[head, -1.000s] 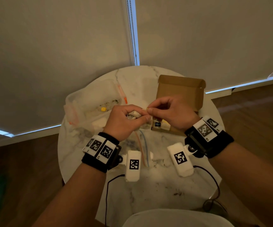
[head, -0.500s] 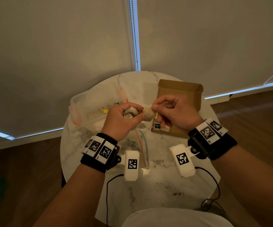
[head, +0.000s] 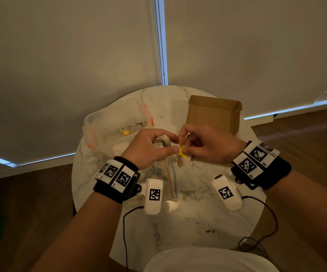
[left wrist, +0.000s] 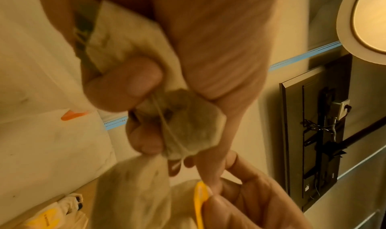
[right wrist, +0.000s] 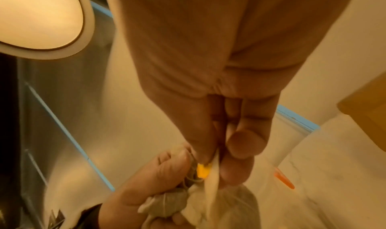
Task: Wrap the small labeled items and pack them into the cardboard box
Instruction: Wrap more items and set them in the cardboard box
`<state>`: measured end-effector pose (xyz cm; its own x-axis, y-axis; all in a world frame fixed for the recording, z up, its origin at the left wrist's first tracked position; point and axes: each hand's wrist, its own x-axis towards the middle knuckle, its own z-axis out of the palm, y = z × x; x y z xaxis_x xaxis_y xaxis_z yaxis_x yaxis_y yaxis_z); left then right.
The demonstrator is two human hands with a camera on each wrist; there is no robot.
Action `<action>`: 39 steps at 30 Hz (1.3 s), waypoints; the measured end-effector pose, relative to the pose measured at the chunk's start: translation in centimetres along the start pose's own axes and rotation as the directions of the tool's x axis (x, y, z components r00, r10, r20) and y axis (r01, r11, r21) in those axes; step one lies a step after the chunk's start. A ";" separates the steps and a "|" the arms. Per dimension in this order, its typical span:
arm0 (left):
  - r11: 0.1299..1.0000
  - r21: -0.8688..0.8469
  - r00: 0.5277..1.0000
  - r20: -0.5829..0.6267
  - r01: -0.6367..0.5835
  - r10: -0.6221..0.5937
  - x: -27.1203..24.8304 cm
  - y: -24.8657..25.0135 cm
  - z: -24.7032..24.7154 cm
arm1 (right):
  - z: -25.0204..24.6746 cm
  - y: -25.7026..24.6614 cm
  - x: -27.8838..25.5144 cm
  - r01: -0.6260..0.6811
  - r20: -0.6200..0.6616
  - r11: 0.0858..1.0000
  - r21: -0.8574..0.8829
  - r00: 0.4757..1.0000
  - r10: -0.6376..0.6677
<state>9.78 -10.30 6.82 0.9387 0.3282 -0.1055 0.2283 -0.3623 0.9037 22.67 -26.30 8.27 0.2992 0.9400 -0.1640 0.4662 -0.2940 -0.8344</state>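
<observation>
Here, above the round marble surface (head: 207, 211), the left hand (head: 148, 148) is gripping a small tea bag (left wrist: 188, 130) with thumb and curled fingers (left wrist: 123, 87), string crossing its face, while the right hand (head: 207, 144) is pinching a yellow paper tag (head: 182, 151) and a strip of pale wrapping between thumb and forefinger, just in front of the open cardboard box (head: 213, 114). The bag is looking light, soft and limp, so it is probably going to crumple rather than resist; its paper skin seems easy to tear, and the thin string could slip or snag. The safest hold is likely on the tag or the folded top edge, with a gentle pinch around the body instead of a squeeze. A clear plastic tub with orange clips (head: 117, 122) is sitting left of the box, and a zip bag (head: 171, 179) is lying nearer the person. Both wrist views are smeared by motion, so the printing on the tag is unreadable, the box interior is hidden behind the right hand, and how many items are already packed cannot be told.
</observation>
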 end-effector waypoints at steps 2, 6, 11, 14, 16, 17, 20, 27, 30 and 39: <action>1.000 -0.011 0.998 0.064 0.023 -0.023 -0.2 0.1 0.1 | -0.2 -0.5 0.1 0.028 0.025 0.999 -0.043 0.999 -0.027; 0.997 -0.061 0.999 0.005 0.037 -0.037 -0.1 0.0 0.4 | -0.3 -0.7 0.6 0.044 -0.054 0.999 -0.021 0.998 -0.045; 0.996 -0.092 0.990 -0.141 0.007 -0.020 0.4 -0.5 0.8 | 0.4 0.3 0.6 -0.013 -0.239 0.989 0.145 0.970 0.048; 0.995 -0.098 0.977 -0.209 0.013 -0.033 0.8 -0.9 1.1 | 0.4 1.3 0.7 -0.069 -0.270 0.980 0.187 0.955 0.118; 0.992 -0.123 0.963 -0.263 0.024 -0.056 1.1 -1.1 1.1 | -0.2 2.5 1.0 -0.115 -0.297 0.975 0.188 0.940 0.168; 0.991 -0.135 0.957 -0.282 0.028 -0.065 1.3 -1.2 1.1 | -0.6 3.2 1.2 -0.143 -0.308 0.973 0.180 0.931 0.194; 0.989 -0.142 0.956 -0.283 0.043 -0.082 1.9 -1.3 1.2 | -2.4 6.8 2.1 -0.238 -0.341 0.961 0.142 0.899 0.273; 0.991 -0.108 0.962 -0.251 0.079 -0.104 3.8 -2.0 1.7 | -3.8 16.8 4.2 -0.535 -0.457 0.832 -0.147 0.783 0.423; 0.991 -0.098 0.966 -0.235 0.088 -0.109 4.5 -2.5 1.9 | -2.6 19.7 5.1 -0.609 -0.414 0.763 -0.216 0.765 0.494; 0.986 -0.100 0.966 -0.208 0.133 -0.152 5.9 -3.7 2.2 | -0.5 22.5 7.8 -0.671 -0.436 0.714 -0.200 0.713 0.549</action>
<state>15.05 -8.94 1.89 0.8185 0.5539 -0.1526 0.3242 -0.2260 0.9186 35.88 -25.67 -11.49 0.8323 0.4337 -0.3452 0.2982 -0.8753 -0.3807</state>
